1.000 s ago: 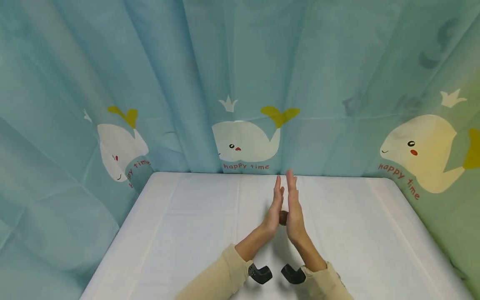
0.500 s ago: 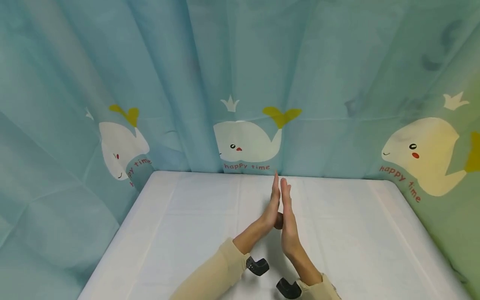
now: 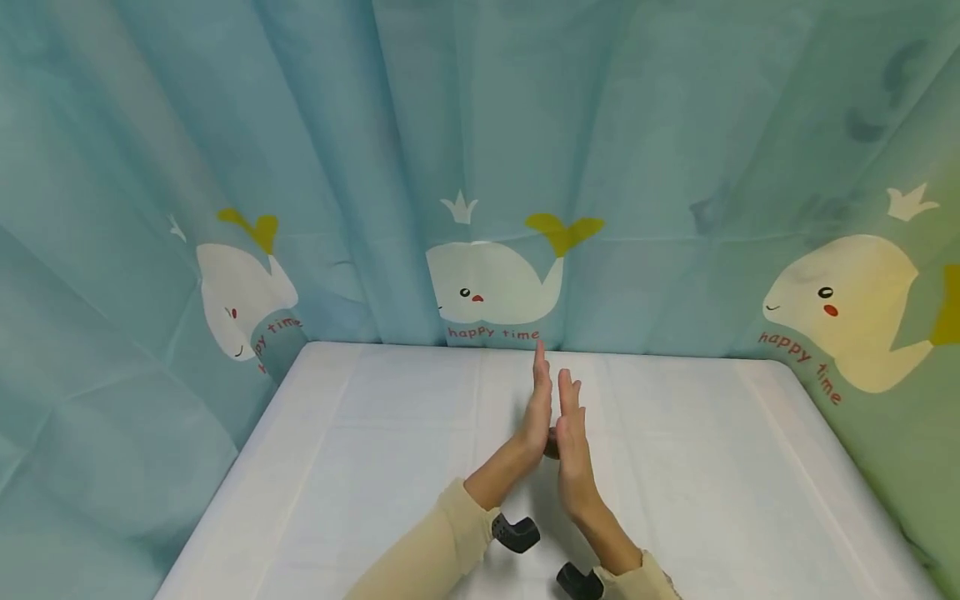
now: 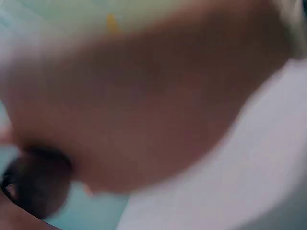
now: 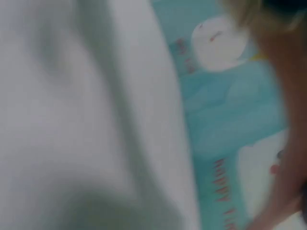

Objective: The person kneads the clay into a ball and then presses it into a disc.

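Two hands meet upright over a white-covered surface (image 3: 360,467), palms pressed toward each other with a small dark brown ball (image 3: 551,443) caught between them — only a sliver of it shows at the heels of the palms in the head view. The left hand (image 3: 536,408) stands with its fingers straight and pointing away from the person, its fingertips reaching slightly farther than those of the right hand (image 3: 570,437), which is likewise flat and straight-fingered. Neither grip is clenched: both are released and flat, palms pressing the ball rather than curling round it. The ball sits above the surface near its middle, toward the far edge.

Cream-coloured sleeves (image 3: 435,550) cover both forearms, and a black wrist-worn camera mount (image 3: 516,533) shows under the left wrist, another (image 3: 577,579) under the right.

Behind the surface hangs a teal curtain (image 3: 375,150) printed with white whales (image 3: 491,283) and the words "happy time" — it wraps round the left, back and right sides.

The left wrist view is heavily blurred: a palm fills it, with the dark ball (image 4: 36,184) at lower left. The right wrist view, also blurred, shows the white cloth (image 5: 86,115) and the whale curtain (image 5: 225,105).
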Demonstrator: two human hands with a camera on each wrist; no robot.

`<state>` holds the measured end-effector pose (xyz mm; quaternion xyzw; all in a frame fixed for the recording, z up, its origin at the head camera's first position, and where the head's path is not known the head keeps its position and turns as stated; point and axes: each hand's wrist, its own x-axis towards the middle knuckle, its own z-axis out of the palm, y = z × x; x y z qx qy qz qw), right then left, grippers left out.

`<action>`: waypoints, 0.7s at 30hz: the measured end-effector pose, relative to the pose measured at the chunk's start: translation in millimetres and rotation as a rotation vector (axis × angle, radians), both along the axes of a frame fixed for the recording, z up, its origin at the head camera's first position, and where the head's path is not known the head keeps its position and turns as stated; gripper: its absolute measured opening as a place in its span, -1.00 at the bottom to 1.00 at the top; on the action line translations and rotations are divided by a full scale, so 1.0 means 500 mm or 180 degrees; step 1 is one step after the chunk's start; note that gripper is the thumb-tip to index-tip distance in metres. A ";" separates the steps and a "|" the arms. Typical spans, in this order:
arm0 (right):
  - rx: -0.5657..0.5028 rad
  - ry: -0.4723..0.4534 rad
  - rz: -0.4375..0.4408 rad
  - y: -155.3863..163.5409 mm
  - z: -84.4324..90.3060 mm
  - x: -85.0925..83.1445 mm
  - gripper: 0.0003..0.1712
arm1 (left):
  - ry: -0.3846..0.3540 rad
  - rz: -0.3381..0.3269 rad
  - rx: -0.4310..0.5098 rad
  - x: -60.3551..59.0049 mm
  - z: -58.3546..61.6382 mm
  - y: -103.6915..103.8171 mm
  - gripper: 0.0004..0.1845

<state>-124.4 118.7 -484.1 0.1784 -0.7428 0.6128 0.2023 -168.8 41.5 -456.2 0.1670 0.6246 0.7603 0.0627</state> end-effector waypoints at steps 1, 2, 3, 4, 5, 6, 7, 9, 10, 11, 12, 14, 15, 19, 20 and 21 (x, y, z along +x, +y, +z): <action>0.0042 0.0094 0.0021 -0.005 0.008 0.007 -0.34 | 0.0047 0.0009 -0.0043 -0.004 -0.006 0.000 -0.29; 0.0037 0.0134 0.0042 -0.006 0.018 0.009 -0.34 | 0.0060 -0.0035 -0.0102 -0.005 -0.012 0.001 -0.30; 0.0020 0.0167 0.0044 -0.005 0.029 0.008 -0.34 | 0.0084 -0.0090 -0.0167 -0.004 -0.020 0.002 -0.30; -0.0005 0.0168 0.0042 -0.001 0.039 0.003 -0.34 | 0.0101 -0.0147 -0.0226 0.000 -0.027 0.004 -0.29; -0.0006 0.0151 0.0021 0.004 0.047 -0.005 -0.34 | 0.0093 -0.0214 -0.0255 0.005 -0.033 0.006 -0.30; 0.0001 0.0110 -0.0011 0.011 0.053 -0.014 -0.34 | 0.0067 -0.0287 -0.0212 0.011 -0.037 0.008 -0.30; 0.0000 0.0042 -0.0045 0.019 0.055 -0.025 -0.34 | 0.0005 -0.0364 -0.0127 0.018 -0.038 0.009 -0.31; -0.0013 -0.0145 -0.0104 0.033 0.050 -0.043 -0.34 | -0.0106 -0.0440 0.0056 0.030 -0.031 0.010 -0.30; -0.0033 -0.0236 -0.0122 0.039 0.045 -0.049 -0.34 | -0.0179 -0.0456 0.0170 0.035 -0.025 0.009 -0.28; -0.0058 -0.0321 -0.0130 0.043 0.037 -0.053 -0.34 | -0.0253 -0.0478 0.0281 0.039 -0.017 0.008 -0.27; -0.0101 -0.0389 -0.0131 0.045 0.030 -0.055 -0.34 | -0.0294 -0.0487 0.0395 0.041 -0.008 0.007 -0.26; -0.0189 -0.0465 -0.0103 0.042 0.016 -0.051 -0.34 | -0.0368 -0.0466 0.0472 0.042 0.007 0.003 -0.26; -0.0201 -0.0446 -0.0071 0.037 0.012 -0.045 -0.34 | -0.0370 -0.0404 0.0456 0.039 0.013 0.000 -0.26; -0.0021 -0.0120 0.0060 0.001 0.010 -0.008 -0.34 | -0.0245 -0.0075 0.0250 0.014 0.022 -0.009 -0.29; 0.0054 -0.0004 0.0068 -0.007 0.014 0.002 -0.34 | -0.0200 -0.0029 0.0159 0.008 0.020 -0.009 -0.28; 0.0140 0.0131 0.0047 -0.013 0.021 0.009 -0.34 | -0.0154 -0.0028 0.0091 0.004 0.015 -0.008 -0.26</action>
